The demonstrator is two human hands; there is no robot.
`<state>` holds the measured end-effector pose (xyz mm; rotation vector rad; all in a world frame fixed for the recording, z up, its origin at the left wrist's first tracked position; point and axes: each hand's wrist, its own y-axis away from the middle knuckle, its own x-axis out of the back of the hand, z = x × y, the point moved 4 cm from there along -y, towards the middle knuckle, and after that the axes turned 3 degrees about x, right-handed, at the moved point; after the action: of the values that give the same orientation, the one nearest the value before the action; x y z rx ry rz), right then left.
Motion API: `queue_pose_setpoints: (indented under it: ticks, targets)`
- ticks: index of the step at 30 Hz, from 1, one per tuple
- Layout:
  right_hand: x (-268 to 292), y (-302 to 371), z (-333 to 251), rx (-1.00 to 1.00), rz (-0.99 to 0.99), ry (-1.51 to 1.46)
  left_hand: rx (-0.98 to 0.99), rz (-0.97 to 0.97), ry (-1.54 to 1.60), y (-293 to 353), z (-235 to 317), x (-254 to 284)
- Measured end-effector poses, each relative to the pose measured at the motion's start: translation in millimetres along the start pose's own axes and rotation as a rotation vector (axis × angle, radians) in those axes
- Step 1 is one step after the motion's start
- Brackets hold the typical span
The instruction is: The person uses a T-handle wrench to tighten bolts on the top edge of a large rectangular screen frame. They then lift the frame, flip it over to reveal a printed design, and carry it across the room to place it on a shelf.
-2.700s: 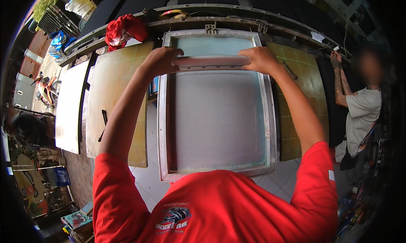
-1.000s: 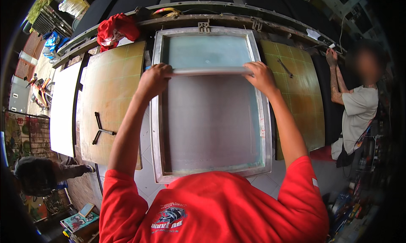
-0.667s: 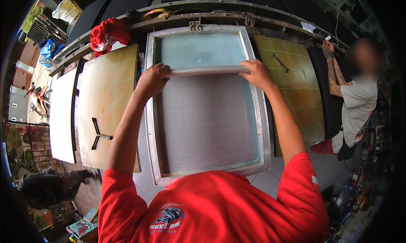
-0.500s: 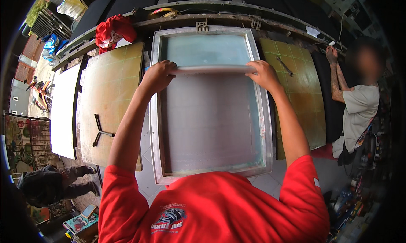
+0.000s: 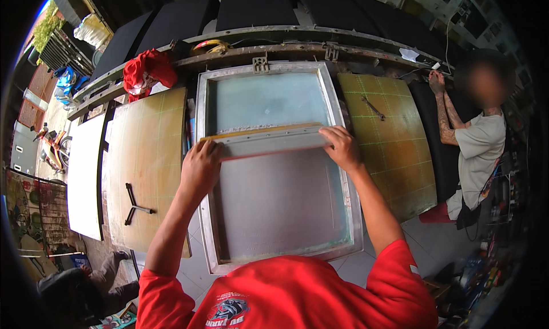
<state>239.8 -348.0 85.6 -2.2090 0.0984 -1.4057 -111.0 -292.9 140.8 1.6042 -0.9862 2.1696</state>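
A long squeegee [image 5: 271,143] with a grey metal holder spans the screen-printing frame [image 5: 204,108] in front of me. My left hand [image 5: 201,164] grips its left end and my right hand [image 5: 343,148] its right end, fingers closed round the edge. Its broad face tilts toward me, and the left end sits slightly lower in view than the right. A thin line of pale ink [image 5: 249,128] lies along the far side of the squeegee. The mesh [image 5: 266,97] beyond is bluish green; nearer me it looks greyish. The squeegee's lower edge is blurred.
Yellowish boards flank the frame; a three-armed wrench [image 5: 135,205] lies on the left board [image 5: 157,157], a spanner [image 5: 373,107] on the right board [image 5: 389,151]. A red cloth [image 5: 150,71] rests on the rail [image 5: 229,56]. Another person [image 5: 480,140] stands at right.
Both hands have drawn the squeegee nearer to me across the mesh, and its broad face now shows. The whole view has shifted, with more of the black boards behind the rail visible.
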Motion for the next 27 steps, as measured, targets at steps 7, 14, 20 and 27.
queue_pose_setpoints:
  ticks: [7, 14, 20, 27]
  targets:
    - [-6, 1, 9, 0.053, 0.028, -0.103, 0.036, -0.053, -0.063, 21, 51, 42]
    - [-12, -5, 9, 0.063, -0.025, -0.087, 0.103, -0.073, -0.04, 33, 52, 28]
    - [7, -7, 33, 0.043, -0.032, -0.049, 0.093, -0.028, 0.109, 2, 14, -13]
    - [12, -73, 34, -0.135, -0.178, -0.077, 0.003, -0.191, 0.246, -76, -60, -16]
